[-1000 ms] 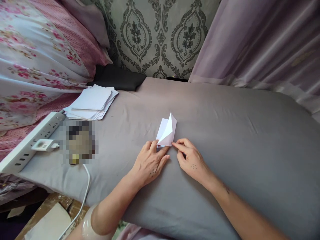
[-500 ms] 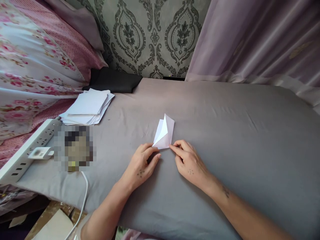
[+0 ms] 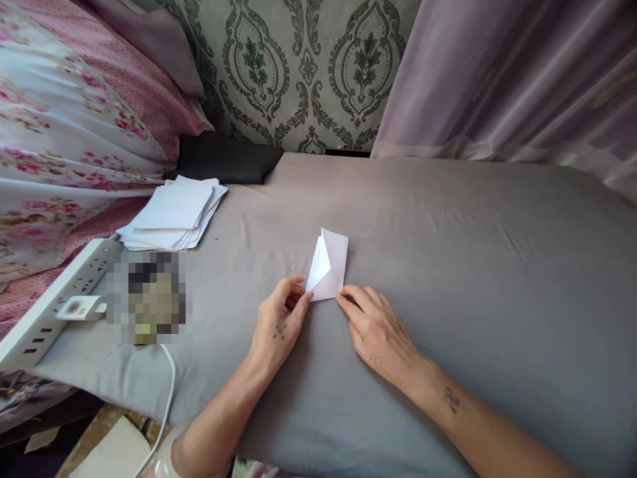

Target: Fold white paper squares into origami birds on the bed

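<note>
A small folded sheet of white paper (image 3: 334, 265) lies on the grey cloth surface in front of me, one flap lifted slightly along a slanting crease. At its near left corner, my left hand (image 3: 283, 318) pinches the paper between thumb and fingers. My right hand (image 3: 375, 328) grips the near right corner with thumb and forefinger, the other fingers bent alongside. The far edge of the paper is not touched by either hand.
On the left is a stack of white paper (image 3: 174, 211), with a folded black cloth (image 3: 223, 159) behind it. A white power strip (image 3: 54, 299) with a plugged-in charger (image 3: 82, 307) and white cable (image 3: 172, 382) runs along the left edge. A pixelated patch hides something beside it.
The flap of the paper has tipped over to the left and lies lower. My left thumb has moved up onto the near left corner. My right hand stays at the right corner.
</note>
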The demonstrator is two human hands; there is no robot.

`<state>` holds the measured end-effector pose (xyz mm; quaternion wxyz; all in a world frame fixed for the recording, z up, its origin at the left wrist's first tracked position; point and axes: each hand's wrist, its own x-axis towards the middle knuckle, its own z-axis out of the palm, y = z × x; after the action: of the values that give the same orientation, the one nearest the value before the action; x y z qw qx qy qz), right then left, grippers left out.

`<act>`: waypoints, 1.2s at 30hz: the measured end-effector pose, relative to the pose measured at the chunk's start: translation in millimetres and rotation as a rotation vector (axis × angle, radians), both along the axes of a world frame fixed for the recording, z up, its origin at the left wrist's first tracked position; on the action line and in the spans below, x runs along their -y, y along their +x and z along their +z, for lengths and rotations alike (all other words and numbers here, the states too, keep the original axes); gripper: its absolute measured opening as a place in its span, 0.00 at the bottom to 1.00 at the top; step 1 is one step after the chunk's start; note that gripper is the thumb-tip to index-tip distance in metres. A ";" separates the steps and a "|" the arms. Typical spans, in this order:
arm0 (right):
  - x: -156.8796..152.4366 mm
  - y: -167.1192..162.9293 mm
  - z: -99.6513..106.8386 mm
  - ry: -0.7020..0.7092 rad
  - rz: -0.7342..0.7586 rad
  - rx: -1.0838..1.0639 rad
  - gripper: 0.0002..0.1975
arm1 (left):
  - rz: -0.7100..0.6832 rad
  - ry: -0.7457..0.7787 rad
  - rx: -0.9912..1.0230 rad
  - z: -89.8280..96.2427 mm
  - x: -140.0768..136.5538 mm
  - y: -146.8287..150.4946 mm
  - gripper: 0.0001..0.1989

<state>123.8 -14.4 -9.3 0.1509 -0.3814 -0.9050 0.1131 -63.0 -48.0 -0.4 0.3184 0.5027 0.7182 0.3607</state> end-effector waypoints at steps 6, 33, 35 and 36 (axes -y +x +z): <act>3.7 -0.9 2.8 0.061 0.023 0.042 0.20 | 0.018 -0.057 0.002 0.5 -2.7 -0.3 0.13; 13.4 -31.4 17.3 0.063 0.012 0.224 0.22 | -0.109 -0.012 0.093 -3.3 -1.6 -23.3 0.14; 14.1 -32.6 19.5 0.056 0.016 0.244 0.23 | -0.060 -0.008 0.079 -4.2 -1.2 -27.2 0.14; 14.6 -33.2 20.6 0.053 0.018 0.255 0.23 | -0.027 -0.003 0.079 -4.5 -0.8 -29.3 0.14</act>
<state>90.6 -28.9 11.3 0.0439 -0.3804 -0.9229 0.0410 -92.3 -47.2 -4.9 0.3520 0.4972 0.6989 0.3748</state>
